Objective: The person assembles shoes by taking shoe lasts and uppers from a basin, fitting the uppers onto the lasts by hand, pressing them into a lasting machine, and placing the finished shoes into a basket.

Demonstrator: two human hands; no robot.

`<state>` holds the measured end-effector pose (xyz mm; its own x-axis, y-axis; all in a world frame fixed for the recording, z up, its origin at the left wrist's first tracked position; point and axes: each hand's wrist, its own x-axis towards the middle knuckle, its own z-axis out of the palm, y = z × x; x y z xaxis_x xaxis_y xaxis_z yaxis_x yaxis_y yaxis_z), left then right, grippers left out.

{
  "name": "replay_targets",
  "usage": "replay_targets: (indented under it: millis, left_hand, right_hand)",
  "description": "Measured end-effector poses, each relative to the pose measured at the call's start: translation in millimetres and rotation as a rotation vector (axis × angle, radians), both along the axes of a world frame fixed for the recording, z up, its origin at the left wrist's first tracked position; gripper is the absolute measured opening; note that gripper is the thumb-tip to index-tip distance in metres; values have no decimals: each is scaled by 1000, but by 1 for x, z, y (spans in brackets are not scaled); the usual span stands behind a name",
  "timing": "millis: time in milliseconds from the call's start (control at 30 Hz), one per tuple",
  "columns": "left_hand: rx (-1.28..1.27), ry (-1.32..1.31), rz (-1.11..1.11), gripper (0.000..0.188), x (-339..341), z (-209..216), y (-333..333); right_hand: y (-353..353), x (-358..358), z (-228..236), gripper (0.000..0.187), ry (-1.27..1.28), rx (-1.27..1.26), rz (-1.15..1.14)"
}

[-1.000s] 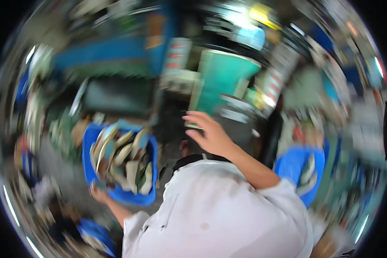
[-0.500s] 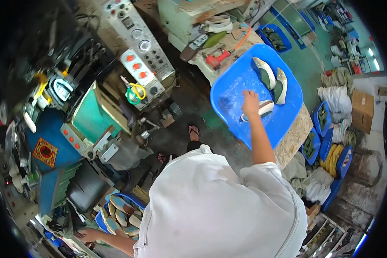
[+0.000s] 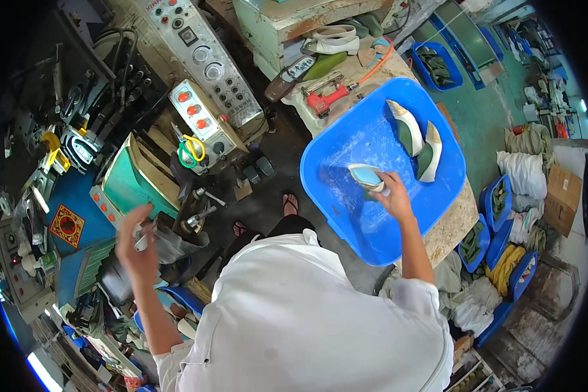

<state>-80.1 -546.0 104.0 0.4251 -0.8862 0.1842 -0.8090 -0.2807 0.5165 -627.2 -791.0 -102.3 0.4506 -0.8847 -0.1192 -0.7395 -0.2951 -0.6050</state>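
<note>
My right hand is closed on a shoe upper, lifted inside a blue plastic basin. The upper is cream with a light blue insole side facing up. Two more shoe uppers, white and green with gold toes, lie in the basin beyond it: one on the left, the other on the right. My left hand is raised in front of a green machine, slightly blurred. Its thumb and fingers stand apart, with a pale metal part visible between them.
A red air tool with an orange hose lies beyond the basin, near finished shoes. Control boxes with red buttons and yellow-green scissors stand left of centre. Blue bins and sacks line the right side.
My right hand has taken hold of the shoe upper nearest me and raised it. My left hand has moved up and forward from the pile of shoes at lower left.
</note>
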Motion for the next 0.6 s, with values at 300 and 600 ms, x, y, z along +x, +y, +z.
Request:
replay_targets:
  millis: [300,600]
  left_hand:
    - [-152,538,-770,64,-35,0,-35]
    - [-406,372,-457,41,66,23,118]
  right_hand:
    - [37,269,179,52,-822,120,933]
    - [116,465,187,41,-1004,38,1335]
